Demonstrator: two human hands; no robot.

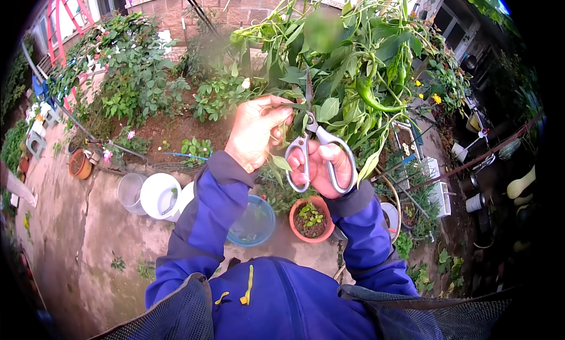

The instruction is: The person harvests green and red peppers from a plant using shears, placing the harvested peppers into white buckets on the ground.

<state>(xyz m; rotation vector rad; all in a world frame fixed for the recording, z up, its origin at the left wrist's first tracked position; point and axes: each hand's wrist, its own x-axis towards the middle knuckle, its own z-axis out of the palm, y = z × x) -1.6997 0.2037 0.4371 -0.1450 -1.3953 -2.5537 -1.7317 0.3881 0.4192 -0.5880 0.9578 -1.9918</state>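
Observation:
My right hand grips a pair of metal scissors, with fingers and thumb through the grey handle loops. The loops stand apart and one blade points up into the foliage. To its left, my left hand pinches a leafy green stem between thumb and fingers, close beside the blades. Both hands are at the lower edge of a tall pepper plant. A long curved green pepper hangs to the right of the scissors. Leaves hide part of the blades, so where they meet the stem is unclear.
Below my arms stand a blue basin, an orange flowerpot with seedlings, and a white bucket. A rose bush grows at left behind low wire netting. A hose curves past at right.

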